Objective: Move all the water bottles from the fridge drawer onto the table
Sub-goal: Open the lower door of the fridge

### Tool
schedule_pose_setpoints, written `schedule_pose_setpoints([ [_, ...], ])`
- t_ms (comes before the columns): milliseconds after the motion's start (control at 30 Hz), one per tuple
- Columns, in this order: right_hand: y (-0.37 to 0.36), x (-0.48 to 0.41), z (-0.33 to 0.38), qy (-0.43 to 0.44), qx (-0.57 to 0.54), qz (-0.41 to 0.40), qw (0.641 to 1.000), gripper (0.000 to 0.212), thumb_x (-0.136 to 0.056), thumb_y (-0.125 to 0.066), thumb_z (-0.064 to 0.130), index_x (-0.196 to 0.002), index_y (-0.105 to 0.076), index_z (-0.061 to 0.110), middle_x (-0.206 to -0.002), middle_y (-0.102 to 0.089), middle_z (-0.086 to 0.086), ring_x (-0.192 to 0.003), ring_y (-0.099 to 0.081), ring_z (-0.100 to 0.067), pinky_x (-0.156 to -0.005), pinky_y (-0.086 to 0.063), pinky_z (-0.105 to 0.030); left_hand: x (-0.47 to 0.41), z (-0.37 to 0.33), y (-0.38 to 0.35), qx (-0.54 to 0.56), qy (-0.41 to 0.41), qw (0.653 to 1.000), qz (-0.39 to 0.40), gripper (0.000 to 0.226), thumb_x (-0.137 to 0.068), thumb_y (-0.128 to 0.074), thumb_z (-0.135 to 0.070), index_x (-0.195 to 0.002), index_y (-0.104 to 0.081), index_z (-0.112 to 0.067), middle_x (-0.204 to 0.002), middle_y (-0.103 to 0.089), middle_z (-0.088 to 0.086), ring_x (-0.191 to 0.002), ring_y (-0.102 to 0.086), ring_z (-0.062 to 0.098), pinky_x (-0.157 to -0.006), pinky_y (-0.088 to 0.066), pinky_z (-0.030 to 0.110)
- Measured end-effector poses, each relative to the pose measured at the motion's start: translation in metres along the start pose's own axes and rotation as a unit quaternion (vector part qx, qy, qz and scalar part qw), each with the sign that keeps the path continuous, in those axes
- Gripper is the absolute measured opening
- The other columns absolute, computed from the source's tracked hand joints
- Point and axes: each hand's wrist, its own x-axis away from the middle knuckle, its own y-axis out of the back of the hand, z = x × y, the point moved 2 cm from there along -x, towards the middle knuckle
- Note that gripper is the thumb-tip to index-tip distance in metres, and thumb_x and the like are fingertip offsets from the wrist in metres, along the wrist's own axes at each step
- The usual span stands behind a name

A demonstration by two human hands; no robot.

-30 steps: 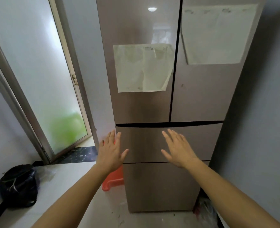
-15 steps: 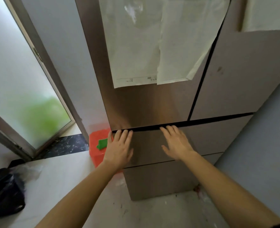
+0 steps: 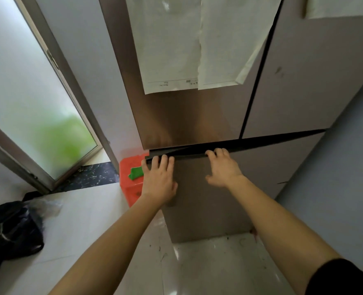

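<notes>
the pale tiled floor [image 3: 87, 220] bears a black bag [image 3: 12, 231], an orange box [image 3: 131, 188] and the fridge [image 3: 197, 124].

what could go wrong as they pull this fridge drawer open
The left hand and right hand hook fingers over the top edge of the drawer, in the narrow gap under the upper doors; a slip back could pinch them. The orange bin sits close beside the drawer, so the left hand might knock it.
</notes>
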Motion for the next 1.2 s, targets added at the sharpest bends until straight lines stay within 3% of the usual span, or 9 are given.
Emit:
schedule_pose_setpoints([
  [300, -0.03, 0.126, -0.044, 0.032, -0.061, -0.027, 0.997, 0.079, -0.092, -0.053, 0.047, -0.155, -0.012, 0.022, -0.165, 0.001, -0.001, -0.152, 0.014, -0.021, -0.116, -0.032, -0.049, 0.105, -0.059, 0.02, 0.058, -0.064, 0.976, -0.202, 0.032, -0.083, -0.06, -0.05, -0.098, -0.065, -0.022, -0.111, -0.056, 0.008, -0.103, -0.048, 0.028, -0.089, -0.037, 0.044],
  [467, -0.038, 0.197, -0.082, 0.048, -0.126, -0.056, 0.989, 0.07, -0.101, -0.042, 0.037, -0.159, -0.004, 0.028, -0.166, 0.013, 0.01, -0.152, 0.016, -0.013, -0.118, -0.032, -0.048, 0.16, -0.119, 0.056, 0.198, 0.006, 0.966, -0.165, 0.044, -0.096, -0.037, -0.057, -0.121, -0.055, -0.024, -0.11, -0.067, -0.001, -0.098, -0.062, 0.02, -0.085, -0.046, 0.038],
  [600, -0.043, 0.255, -0.104, 0.006, -0.26, -0.087, 0.962, 0.06, -0.106, -0.034, 0.036, -0.16, -0.009, 0.027, -0.166, 0.008, 0.013, -0.151, -0.016, -0.012, -0.118, -0.025, -0.032, 0.171, -0.152, 0.079, 0.357, 0.088, 0.927, -0.068, 0.053, -0.098, -0.031, -0.06, -0.13, -0.048, -0.021, -0.115, -0.066, 0.002, -0.103, -0.064, 0.023, -0.086, -0.053, 0.042],
  [667, -0.047, 0.283, -0.117, -0.021, -0.309, -0.102, 0.945, 0.058, -0.107, -0.034, 0.032, -0.16, -0.011, 0.026, -0.166, 0.004, 0.013, -0.151, -0.013, -0.008, -0.115, -0.014, -0.021, 0.17, -0.173, 0.085, 0.445, 0.098, 0.889, 0.045, 0.059, -0.1, -0.029, -0.058, -0.125, -0.057, -0.013, -0.128, -0.062, 0.008, -0.116, -0.058, 0.029, -0.095, -0.046, 0.04],
  [767, -0.049, 0.325, -0.143, -0.062, -0.388, -0.092, 0.915, 0.056, -0.106, -0.035, 0.022, -0.158, -0.015, 0.027, -0.165, -0.009, 0.01, -0.151, -0.016, -0.011, -0.117, -0.012, -0.02, 0.172, -0.212, 0.078, 0.632, 0.121, 0.732, 0.221, 0.065, -0.098, -0.032, -0.063, -0.138, -0.054, -0.017, -0.143, -0.051, 0.003, -0.123, -0.051, 0.021, -0.102, -0.042, 0.04],
  [867, -0.049, 0.374, -0.172, -0.105, -0.438, -0.068, 0.89, 0.054, -0.105, -0.034, 0.026, -0.157, -0.019, 0.033, -0.159, -0.031, 0.003, -0.146, -0.03, -0.016, -0.117, -0.023, -0.025, 0.169, -0.258, 0.069, 0.693, 0.081, 0.672, 0.248, 0.061, -0.097, -0.04, -0.059, -0.15, -0.034, -0.03, -0.148, -0.047, -0.001, -0.126, -0.05, 0.019, -0.104, -0.044, 0.049],
  [1033, -0.025, 0.438, -0.204, -0.182, -0.517, -0.108, 0.829, 0.057, -0.103, -0.05, 0.033, -0.155, -0.03, 0.022, -0.159, -0.034, 0.001, -0.145, -0.031, -0.013, -0.115, -0.023, -0.021, 0.171, -0.35, 0.084, 0.615, -0.138, 0.754, 0.185, 0.059, -0.104, -0.039, -0.038, -0.156, -0.009, -0.039, -0.142, -0.049, 0.005, -0.113, -0.054, 0.015, -0.068, -0.052, 0.033],
  [1133, -0.016, 0.468, -0.232, -0.238, -0.351, -0.122, 0.897, 0.06, -0.102, -0.045, 0.049, -0.156, -0.03, 0.028, -0.161, -0.029, 0.001, -0.147, -0.029, -0.017, -0.12, -0.024, -0.033, 0.166, -0.387, 0.085, 0.492, -0.209, 0.831, 0.153, 0.058, -0.101, -0.038, -0.05, -0.154, -0.014, -0.042, -0.164, 0.012, -0.005, -0.144, -0.019, 0.016, -0.1, -0.049, 0.048],
  [1200, -0.013, 0.484, -0.251, -0.282, -0.251, -0.163, 0.912, 0.053, -0.104, -0.036, 0.05, -0.154, -0.033, 0.032, -0.161, -0.029, 0.001, -0.146, -0.029, -0.022, -0.119, -0.027, -0.038, 0.159, -0.409, 0.09, 0.397, -0.266, 0.871, 0.119, 0.059, -0.101, -0.033, -0.053, -0.155, -0.014, -0.039, -0.162, 0.022, -0.008, -0.148, -0.021, 0.025, -0.115, -0.031, 0.05],
])
